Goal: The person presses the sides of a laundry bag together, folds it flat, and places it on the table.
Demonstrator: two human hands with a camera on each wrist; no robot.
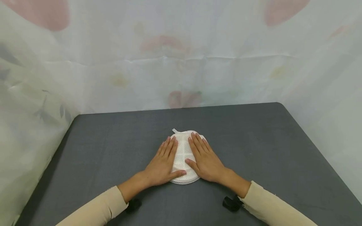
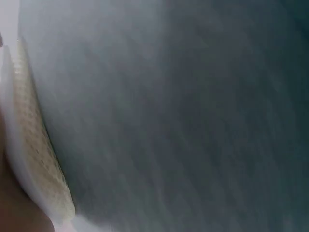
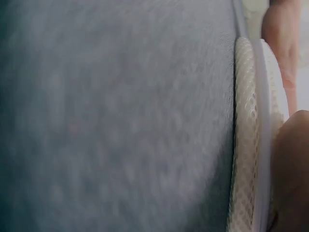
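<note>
Left hand (image 1: 164, 164) and right hand (image 1: 205, 160) flat, fingers straight, pressing round white mesh pad (image 1: 183, 163) (lower centre) on grey felt-like table (image 1: 254, 141); pale floral curtain (image 1: 181, 62) behind.

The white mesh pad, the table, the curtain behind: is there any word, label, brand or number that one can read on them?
None can be read in any view.
White mesh pad under the left hand and right hand: no print; its small tab looks blank.
Grey table: plain.
Curtain: only faint flower shapes, no lettering.
</note>
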